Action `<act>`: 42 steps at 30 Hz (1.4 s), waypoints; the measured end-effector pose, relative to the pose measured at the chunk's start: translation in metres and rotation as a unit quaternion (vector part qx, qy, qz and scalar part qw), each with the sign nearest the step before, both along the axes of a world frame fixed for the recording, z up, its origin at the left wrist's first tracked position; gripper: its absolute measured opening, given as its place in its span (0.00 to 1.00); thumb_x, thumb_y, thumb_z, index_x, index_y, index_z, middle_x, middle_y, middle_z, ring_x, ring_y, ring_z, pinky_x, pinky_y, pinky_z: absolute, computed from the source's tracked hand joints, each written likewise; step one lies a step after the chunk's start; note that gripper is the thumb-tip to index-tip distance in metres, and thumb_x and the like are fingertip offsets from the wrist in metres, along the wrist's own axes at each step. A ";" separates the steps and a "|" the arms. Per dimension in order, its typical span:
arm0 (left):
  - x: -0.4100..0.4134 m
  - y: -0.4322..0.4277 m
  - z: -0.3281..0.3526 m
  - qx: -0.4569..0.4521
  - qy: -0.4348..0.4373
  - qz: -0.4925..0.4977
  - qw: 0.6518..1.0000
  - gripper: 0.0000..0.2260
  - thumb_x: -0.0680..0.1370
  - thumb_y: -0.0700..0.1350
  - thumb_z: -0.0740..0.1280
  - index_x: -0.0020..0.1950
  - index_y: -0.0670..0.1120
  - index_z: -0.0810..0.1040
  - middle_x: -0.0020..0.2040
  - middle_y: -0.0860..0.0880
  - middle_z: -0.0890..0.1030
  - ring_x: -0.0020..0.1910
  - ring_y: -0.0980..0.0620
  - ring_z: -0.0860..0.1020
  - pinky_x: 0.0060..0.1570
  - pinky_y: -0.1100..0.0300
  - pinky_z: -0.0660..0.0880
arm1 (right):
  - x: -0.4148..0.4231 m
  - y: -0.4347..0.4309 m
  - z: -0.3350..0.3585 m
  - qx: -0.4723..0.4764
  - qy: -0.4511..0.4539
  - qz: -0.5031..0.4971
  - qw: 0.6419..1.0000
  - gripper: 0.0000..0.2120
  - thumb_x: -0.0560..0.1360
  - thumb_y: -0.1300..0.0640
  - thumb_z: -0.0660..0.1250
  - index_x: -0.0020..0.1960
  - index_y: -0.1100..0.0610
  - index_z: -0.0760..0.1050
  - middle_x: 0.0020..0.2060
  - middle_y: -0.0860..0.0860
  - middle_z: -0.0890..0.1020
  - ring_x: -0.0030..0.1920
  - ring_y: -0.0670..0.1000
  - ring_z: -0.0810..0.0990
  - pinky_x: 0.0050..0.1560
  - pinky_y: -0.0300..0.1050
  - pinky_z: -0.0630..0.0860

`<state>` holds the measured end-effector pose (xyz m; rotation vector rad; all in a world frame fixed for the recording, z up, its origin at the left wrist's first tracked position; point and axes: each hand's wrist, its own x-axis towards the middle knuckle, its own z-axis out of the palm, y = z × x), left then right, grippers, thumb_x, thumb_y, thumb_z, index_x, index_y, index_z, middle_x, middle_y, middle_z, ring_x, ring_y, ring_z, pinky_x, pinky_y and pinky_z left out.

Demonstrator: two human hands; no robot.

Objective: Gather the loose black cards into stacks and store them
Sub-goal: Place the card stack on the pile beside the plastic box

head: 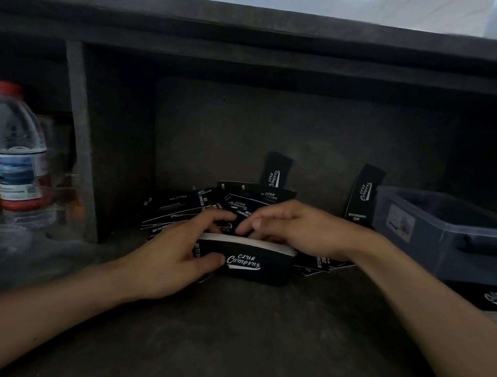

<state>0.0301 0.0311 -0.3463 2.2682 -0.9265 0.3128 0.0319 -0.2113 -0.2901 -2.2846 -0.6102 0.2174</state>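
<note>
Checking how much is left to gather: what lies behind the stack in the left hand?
A spread of loose black cards lies behind the stack; two upright cards lean on the back wall. The left hand and right hand cover its middle.

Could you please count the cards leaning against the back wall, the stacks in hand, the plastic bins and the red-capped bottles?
Leaning cards: 2
Gathered stack, in the left hand: 1
Plastic bin: 1
Red-capped bottle: 1
Total: 5
</note>
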 end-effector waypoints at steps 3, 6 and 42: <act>-0.004 -0.002 0.003 0.006 -0.005 0.001 1.000 0.18 0.77 0.48 0.63 0.68 0.58 0.72 0.57 0.59 0.81 0.55 0.59 0.80 0.56 0.54 0.77 | -0.012 -0.001 0.008 -0.015 -0.030 -0.021 0.999 0.13 0.79 0.47 0.65 0.60 0.50 0.80 0.52 0.47 0.85 0.53 0.46 0.83 0.58 0.45 0.79; -0.006 -0.001 0.006 0.024 -0.012 0.012 1.000 0.16 0.78 0.48 0.63 0.66 0.56 0.74 0.56 0.59 0.80 0.55 0.61 0.79 0.56 0.56 0.77 | -0.028 -0.002 0.006 -0.116 -0.119 -0.078 0.983 0.21 0.74 0.44 0.72 0.65 0.47 0.76 0.59 0.45 0.81 0.56 0.44 0.81 0.62 0.47 0.77; -0.050 -0.317 0.047 -0.118 0.354 0.006 0.928 0.19 0.72 0.39 0.76 0.62 0.43 0.79 0.55 0.46 0.82 0.51 0.50 0.82 0.35 0.60 0.82 | -0.143 -0.258 -0.017 -0.017 -0.185 -0.516 0.836 0.09 0.77 0.57 0.69 0.55 0.57 0.82 0.49 0.52 0.83 0.49 0.53 0.80 0.50 0.44 0.73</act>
